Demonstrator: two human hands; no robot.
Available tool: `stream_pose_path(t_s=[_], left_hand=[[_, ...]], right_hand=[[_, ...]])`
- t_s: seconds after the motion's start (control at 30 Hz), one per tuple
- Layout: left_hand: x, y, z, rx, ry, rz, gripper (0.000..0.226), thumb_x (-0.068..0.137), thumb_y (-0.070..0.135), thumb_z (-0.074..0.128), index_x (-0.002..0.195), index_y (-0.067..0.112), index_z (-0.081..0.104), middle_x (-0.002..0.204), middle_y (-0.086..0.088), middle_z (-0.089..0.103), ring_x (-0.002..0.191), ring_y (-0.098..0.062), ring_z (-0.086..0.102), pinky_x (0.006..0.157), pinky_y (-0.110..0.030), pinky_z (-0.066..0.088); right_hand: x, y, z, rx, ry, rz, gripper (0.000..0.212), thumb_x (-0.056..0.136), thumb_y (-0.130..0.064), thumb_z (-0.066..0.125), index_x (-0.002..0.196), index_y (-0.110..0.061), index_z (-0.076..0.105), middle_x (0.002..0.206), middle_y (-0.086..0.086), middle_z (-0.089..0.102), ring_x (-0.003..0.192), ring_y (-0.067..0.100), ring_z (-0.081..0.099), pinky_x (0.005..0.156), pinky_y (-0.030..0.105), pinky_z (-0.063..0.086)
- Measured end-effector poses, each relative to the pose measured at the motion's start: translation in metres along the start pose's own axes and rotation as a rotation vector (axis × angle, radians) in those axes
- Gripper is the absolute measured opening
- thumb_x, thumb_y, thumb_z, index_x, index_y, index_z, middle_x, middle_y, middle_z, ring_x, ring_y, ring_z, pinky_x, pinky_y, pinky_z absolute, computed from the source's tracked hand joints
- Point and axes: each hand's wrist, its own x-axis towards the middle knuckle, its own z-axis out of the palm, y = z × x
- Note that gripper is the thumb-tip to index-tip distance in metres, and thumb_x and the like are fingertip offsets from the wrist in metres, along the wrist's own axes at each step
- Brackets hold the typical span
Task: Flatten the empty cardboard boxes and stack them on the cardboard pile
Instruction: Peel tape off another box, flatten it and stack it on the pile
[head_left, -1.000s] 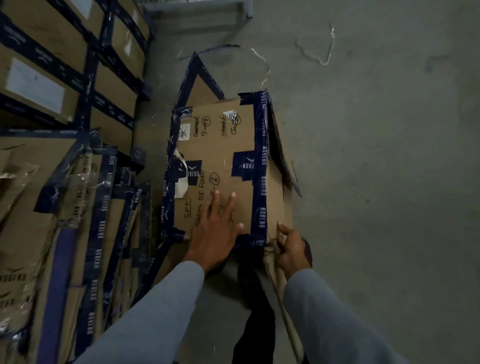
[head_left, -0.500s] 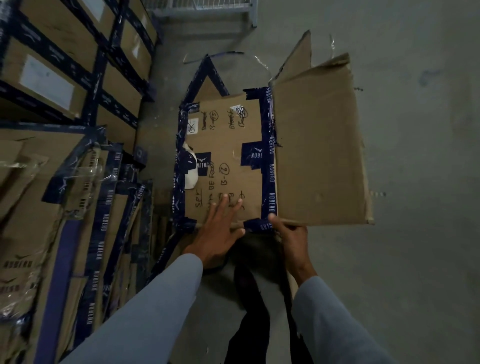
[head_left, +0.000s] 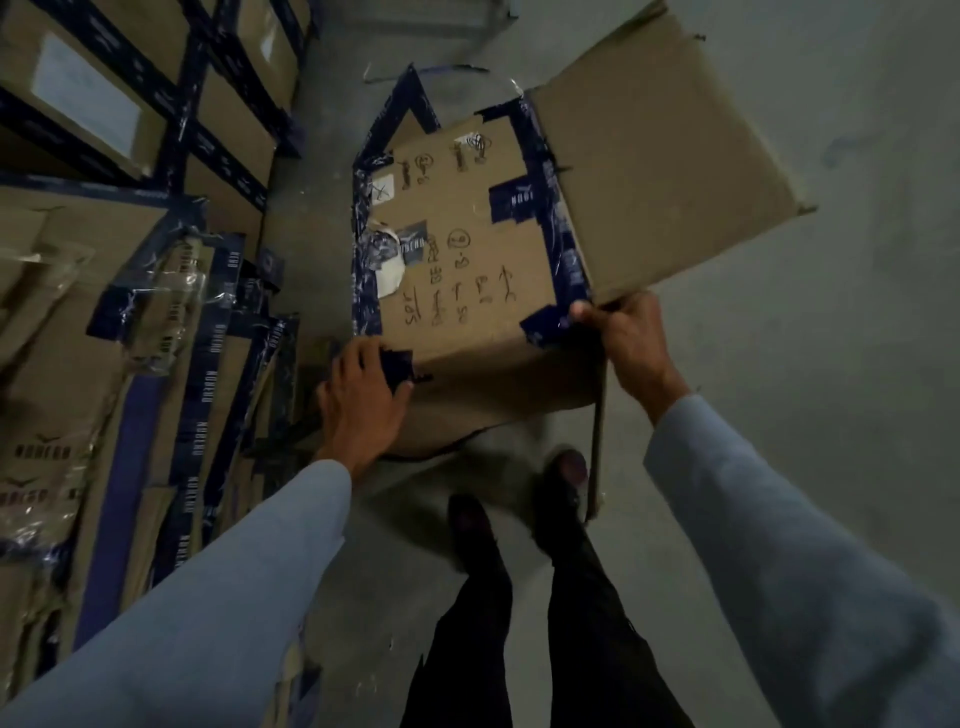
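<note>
A brown cardboard box (head_left: 467, 249) with dark blue tape and handwriting stands on the concrete floor in front of me, partly opened out. Its plain side panel (head_left: 660, 171) swings up and out to the right. My right hand (head_left: 631, 343) grips the panel's near lower corner. My left hand (head_left: 363, 400) holds the box's near left corner, fingers curled on a piece of blue tape. Flattened cardboard sheets (head_left: 208, 415) lean upright in a pile at the left.
Taped, closed boxes (head_left: 119, 104) are stacked along the left side. My dark shoes (head_left: 519, 504) and trousers stand just below the box. Bare concrete floor (head_left: 831, 364) spreads to the right. A strip of loose tape (head_left: 421, 70) lies on the floor behind the box.
The side panel swung out to the right and tilted further. My left hand slid from the box's face to its near left corner. My right hand moved right with the panel.
</note>
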Motion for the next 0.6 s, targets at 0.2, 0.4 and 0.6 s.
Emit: stream_pose_path(t_s=[0.2, 0.4, 0.6], left_hand=[[0.01, 0.003, -0.046, -0.493, -0.088, -0.41, 0.063, 0.073, 0.047, 0.082, 0.119, 0.012, 0.057, 0.117, -0.007, 0.063, 0.093, -0.021, 0.059, 0.077, -0.035, 0.05], [0.008, -0.005, -0.09, -0.586, -0.467, -0.542, 0.053, 0.075, 0.044, 0.083, 0.102, 0.005, 0.061, 0.102, -0.004, 0.06, 0.079, -0.02, 0.057, 0.083, -0.034, 0.046], [-0.028, -0.004, -0.095, -0.757, -0.721, -0.607, 0.088, 0.061, 0.062, 0.084, 0.13, 0.012, 0.062, 0.127, -0.012, 0.065, 0.11, -0.032, 0.063, 0.099, -0.045, 0.05]], right_hand=[[0.028, -0.069, -0.006, 0.042, -0.083, -0.021, 0.031, 0.089, 0.001, 0.064, 0.12, 0.001, 0.063, 0.112, 0.01, 0.071, 0.102, 0.021, 0.07, 0.083, 0.03, 0.057], [0.028, -0.112, -0.001, -0.056, -0.06, -0.041, 0.023, 0.086, -0.009, 0.069, 0.106, 0.001, 0.069, 0.104, 0.015, 0.073, 0.097, 0.027, 0.071, 0.091, 0.046, 0.056], [0.017, -0.157, 0.009, -0.129, -0.005, -0.043, 0.015, 0.089, -0.01, 0.069, 0.098, 0.002, 0.066, 0.079, 0.007, 0.068, 0.057, 0.009, 0.066, 0.053, 0.022, 0.05]])
